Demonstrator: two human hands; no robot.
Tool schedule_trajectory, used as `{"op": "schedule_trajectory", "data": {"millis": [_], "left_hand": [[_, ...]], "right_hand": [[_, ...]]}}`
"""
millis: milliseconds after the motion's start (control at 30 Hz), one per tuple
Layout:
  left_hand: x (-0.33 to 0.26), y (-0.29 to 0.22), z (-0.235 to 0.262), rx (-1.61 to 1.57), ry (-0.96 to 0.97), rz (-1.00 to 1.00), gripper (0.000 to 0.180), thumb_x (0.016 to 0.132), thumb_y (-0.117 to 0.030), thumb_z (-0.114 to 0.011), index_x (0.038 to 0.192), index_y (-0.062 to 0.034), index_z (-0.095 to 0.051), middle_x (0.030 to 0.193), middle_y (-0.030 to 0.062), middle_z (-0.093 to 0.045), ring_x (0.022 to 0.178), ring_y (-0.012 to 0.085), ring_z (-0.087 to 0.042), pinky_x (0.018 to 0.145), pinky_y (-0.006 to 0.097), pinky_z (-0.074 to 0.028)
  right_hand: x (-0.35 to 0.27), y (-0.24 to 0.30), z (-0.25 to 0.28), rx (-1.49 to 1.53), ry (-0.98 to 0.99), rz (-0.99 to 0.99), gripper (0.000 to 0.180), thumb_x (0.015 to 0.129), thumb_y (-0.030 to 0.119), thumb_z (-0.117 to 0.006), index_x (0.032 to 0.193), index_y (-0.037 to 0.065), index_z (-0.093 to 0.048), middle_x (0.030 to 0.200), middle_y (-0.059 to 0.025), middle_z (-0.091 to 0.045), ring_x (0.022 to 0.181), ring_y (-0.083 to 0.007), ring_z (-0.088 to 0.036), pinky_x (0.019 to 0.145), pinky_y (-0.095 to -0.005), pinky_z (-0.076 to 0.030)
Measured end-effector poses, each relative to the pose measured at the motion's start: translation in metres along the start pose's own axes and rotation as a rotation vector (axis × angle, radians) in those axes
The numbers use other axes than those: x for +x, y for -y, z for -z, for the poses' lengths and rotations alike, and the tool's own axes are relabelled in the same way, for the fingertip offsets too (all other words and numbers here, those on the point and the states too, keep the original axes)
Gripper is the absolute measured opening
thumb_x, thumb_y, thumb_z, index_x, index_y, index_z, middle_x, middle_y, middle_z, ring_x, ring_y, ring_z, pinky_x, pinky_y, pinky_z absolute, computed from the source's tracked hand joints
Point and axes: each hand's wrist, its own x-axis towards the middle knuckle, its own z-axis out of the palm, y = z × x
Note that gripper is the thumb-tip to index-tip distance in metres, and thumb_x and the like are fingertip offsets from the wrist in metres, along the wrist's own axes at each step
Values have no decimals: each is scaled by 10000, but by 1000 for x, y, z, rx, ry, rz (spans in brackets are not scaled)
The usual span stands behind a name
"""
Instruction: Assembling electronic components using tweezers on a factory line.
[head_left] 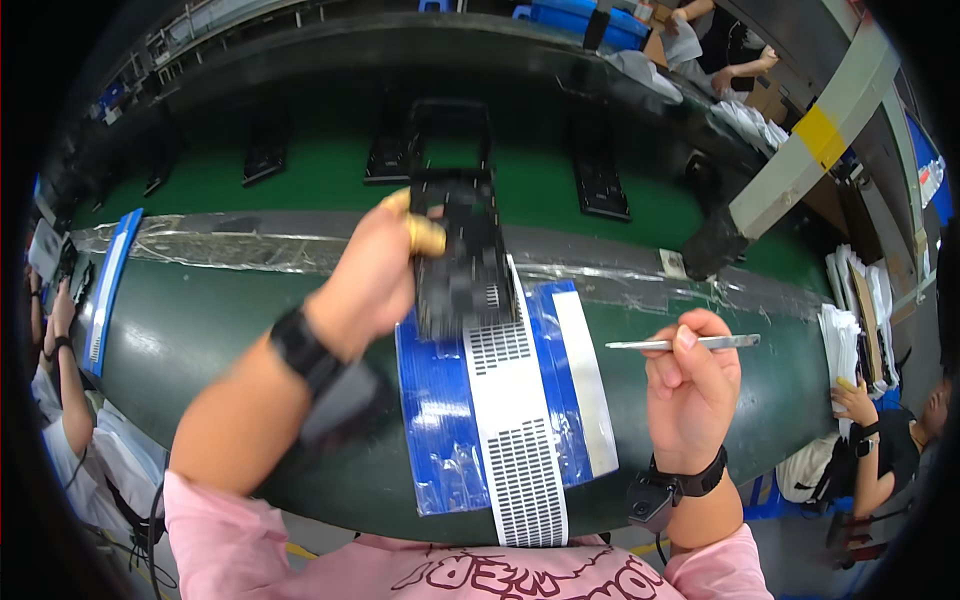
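My left hand (375, 265), with yellow finger covers on its fingers, grips a black plastic housing (460, 245) by its left side. The housing is a little blurred and hangs above the far end of a label sheet. My right hand (695, 385) is closed around silver tweezers (735, 342), their tip pointing left and nothing visible at it. Between my hands lies a blue plastic board (435, 410) on the green table. A long white label sheet (520, 400) with rows of small dark labels runs down over the board toward me. Each wrist wears a black strap with a device.
Several black housings (601, 185) sit on the green belt (330, 195) beyond a taped ledge (230, 243). A grey post (800, 150) slants over the right side. White packages (840, 345) stand at the right edge. A blue strip (110, 290) lies left. Other people work on both sides and far right.
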Motion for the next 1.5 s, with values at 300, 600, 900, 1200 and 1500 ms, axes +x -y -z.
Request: {"op": "schedule_trajectory", "data": {"millis": [300,600,900,1200,1500], "left_hand": [[146,-87,136,1737,-811,-298,386,735,-332,-550,871,28,-582,927,218,-557,913,330,-524,765,369,-423],[160,-67,185,2007,-872,-454,225,755,-163,-462,828,49,-482,799,267,-557,785,380,-551,693,415,-449],[48,-102,124,405,-534,-287,188,828,-80,-426,969,21,-499,968,127,-551,831,169,-560,700,256,-439],[-72,-60,16,-81,-18,6,257,844,-119,-402,993,68,-495,957,205,-555,887,292,-555,798,398,-454],[-78,-3,-12,146,-257,-303,270,825,-56,-426,1087,11,-436,978,78,-523,869,139,-515,777,258,-426]], "right_hand": [[1,-5,0,-31,5,-67,165,738,-15,-535,898,-20,-493,697,-97,-563,471,-52,-389,415,-168,-290],[5,-27,7,-176,37,-271,169,730,22,-587,874,-16,-508,701,-40,-558,573,-42,-492,470,-145,-353],[17,-62,5,-204,172,-264,145,719,-12,-568,856,-19,-521,691,-64,-561,543,-48,-470,456,-148,-339],[13,-71,-1,-295,187,-266,110,725,-12,-567,830,-12,-535,689,-48,-559,554,-48,-490,466,-150,-365],[15,-72,1,-313,190,-290,112,718,-17,-570,822,-17,-532,670,-47,-558,538,-45,-480,458,-156,-359]]}}
